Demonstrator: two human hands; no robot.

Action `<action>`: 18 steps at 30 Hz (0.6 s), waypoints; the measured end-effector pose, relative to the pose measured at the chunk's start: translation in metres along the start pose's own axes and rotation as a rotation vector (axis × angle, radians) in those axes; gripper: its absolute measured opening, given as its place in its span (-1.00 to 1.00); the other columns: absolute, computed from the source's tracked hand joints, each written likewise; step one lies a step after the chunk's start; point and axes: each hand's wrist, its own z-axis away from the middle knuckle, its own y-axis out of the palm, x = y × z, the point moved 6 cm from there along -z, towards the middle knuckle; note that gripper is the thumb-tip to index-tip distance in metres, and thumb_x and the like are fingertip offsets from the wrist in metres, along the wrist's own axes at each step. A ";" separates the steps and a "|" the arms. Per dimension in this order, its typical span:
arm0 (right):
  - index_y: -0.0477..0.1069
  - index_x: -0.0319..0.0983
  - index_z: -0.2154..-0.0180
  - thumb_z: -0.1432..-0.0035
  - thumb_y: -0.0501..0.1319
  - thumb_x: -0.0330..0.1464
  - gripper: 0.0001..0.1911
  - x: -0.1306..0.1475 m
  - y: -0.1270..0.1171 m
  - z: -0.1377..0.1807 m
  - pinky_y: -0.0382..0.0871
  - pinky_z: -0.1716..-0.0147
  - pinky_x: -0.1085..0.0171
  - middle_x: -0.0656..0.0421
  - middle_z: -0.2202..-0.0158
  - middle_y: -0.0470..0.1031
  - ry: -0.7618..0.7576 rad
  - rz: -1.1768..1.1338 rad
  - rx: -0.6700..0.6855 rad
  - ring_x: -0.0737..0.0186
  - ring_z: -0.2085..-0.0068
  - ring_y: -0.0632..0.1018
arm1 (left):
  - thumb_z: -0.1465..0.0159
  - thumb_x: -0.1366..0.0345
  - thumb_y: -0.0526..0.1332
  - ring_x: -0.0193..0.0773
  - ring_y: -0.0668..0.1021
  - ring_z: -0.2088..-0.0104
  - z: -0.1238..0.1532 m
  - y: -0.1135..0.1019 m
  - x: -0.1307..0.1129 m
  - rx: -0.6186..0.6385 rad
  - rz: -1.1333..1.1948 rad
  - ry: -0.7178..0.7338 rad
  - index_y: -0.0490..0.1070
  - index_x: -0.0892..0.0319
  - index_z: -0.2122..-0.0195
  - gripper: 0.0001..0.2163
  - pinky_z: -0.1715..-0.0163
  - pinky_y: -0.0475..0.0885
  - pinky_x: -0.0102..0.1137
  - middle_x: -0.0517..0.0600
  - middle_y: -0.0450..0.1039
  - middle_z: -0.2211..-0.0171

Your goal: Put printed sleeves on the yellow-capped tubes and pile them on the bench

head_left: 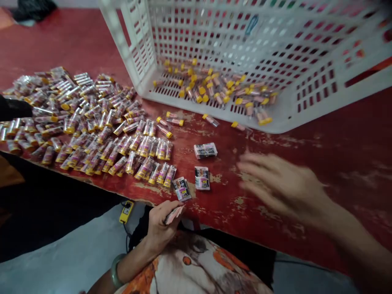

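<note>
My left hand (162, 222) is closed around a small stack of thin printed cards (175, 214) at the table's front edge. Just beyond it, a few similar printed cards (182, 189) lie on the red table. Two neat card bundles sit nearby, one upright-facing bundle (202, 178) and one sideways bundle (205, 150) behind it. My right hand (275, 183) is over the table to the right of the bundles, blurred by motion, with fingers stretched out and nothing visible in them. Small clear tubes with yellow caps (165, 130) lie loose beyond the cards.
A large pile of labelled yellow-capped tubes (92, 122) covers the table's left side. A white plastic crate (141, 77), tipped towards me, holds more tubes at the back. A dark sleeve (15, 109) reaches in at the left. A yellow device (126, 211) with a cable is below the table edge.
</note>
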 end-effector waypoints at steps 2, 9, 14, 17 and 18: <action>0.44 -0.15 0.05 0.02 0.34 -0.22 -0.55 -0.002 0.045 -0.040 0.26 -0.12 -0.07 0.08 -0.07 0.43 -0.233 0.119 0.341 -0.04 -0.09 0.41 | -0.14 0.43 0.26 -0.27 0.56 0.49 0.001 -0.009 -0.004 -0.034 0.029 0.006 0.57 0.08 0.27 -0.83 0.45 0.41 -0.44 0.00 0.59 0.44; 0.47 -0.31 0.26 0.07 0.22 -0.41 -0.74 -0.050 0.113 -0.060 0.28 0.17 0.35 0.17 0.24 0.52 -0.179 0.298 0.559 0.26 0.14 0.49 | -0.06 0.37 0.34 -0.23 0.56 0.49 0.012 -0.032 0.005 -0.194 0.091 -0.108 0.60 0.08 0.41 -0.93 0.40 0.43 -0.42 0.00 0.59 0.48; 0.42 -0.26 0.52 0.14 0.33 -0.35 -0.86 -0.115 0.003 0.010 0.16 0.52 0.33 0.17 0.53 0.45 0.016 0.451 0.360 0.30 0.49 0.45 | -0.12 0.29 0.29 -0.22 0.57 0.45 0.007 -0.009 0.013 -0.080 0.031 -0.070 0.59 0.10 0.36 -0.91 0.38 0.41 -0.41 0.04 0.58 0.45; 0.33 -0.19 0.63 -0.03 0.26 -0.20 -0.69 -0.141 -0.070 0.052 0.08 0.60 0.26 0.13 0.66 0.33 0.117 0.532 0.188 0.25 0.58 0.41 | -0.21 0.27 0.20 -0.21 0.57 0.42 0.006 0.005 0.017 -0.027 -0.169 0.003 0.57 0.12 0.29 -0.84 0.34 0.42 -0.39 0.08 0.59 0.41; 0.33 -0.17 0.63 -0.07 0.22 -0.13 -0.65 -0.140 -0.084 0.060 0.10 0.59 0.23 0.09 0.63 0.34 0.131 0.554 0.109 0.19 0.53 0.44 | -0.23 0.27 0.18 -0.21 0.57 0.42 0.006 0.009 0.018 -0.021 -0.231 0.015 0.56 0.13 0.27 -0.83 0.33 0.42 -0.39 0.09 0.58 0.41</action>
